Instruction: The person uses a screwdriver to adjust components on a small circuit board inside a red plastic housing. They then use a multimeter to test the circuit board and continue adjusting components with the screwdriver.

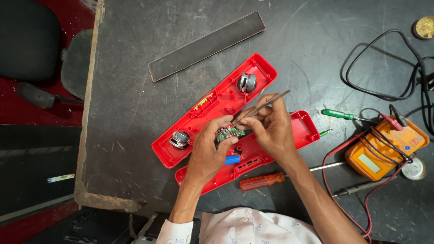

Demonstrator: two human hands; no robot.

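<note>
Pinching a small green circuit board [229, 133] between thumb and fingertips, the left hand [209, 151] held it just above the two red shell halves, while the right hand [271, 129] gripped slim metal tweezers [262, 107] whose tips met the board. Most of the board was covered by the fingers [220, 123], so its parts were hard to make out.

Beyond the fingers lay the upper red shell [212, 101], holding a round speaker [247, 82] at its far end and another [179, 139] at its near end. Under the hands lay the lower red shell [253, 151], with a blue cell [232, 159] peeping out beside the left thumb.

Near the right wrist rested an orange-handled screwdriver [262, 181], its shaft partly hidden by the forearm. Farther right sat an orange multimeter [384, 149] wrapped in red and black leads, and a green screwdriver [338, 114]. A long dark grille strip [205, 45] lay well beyond the fingers on the scratched worktop [131, 95].
</note>
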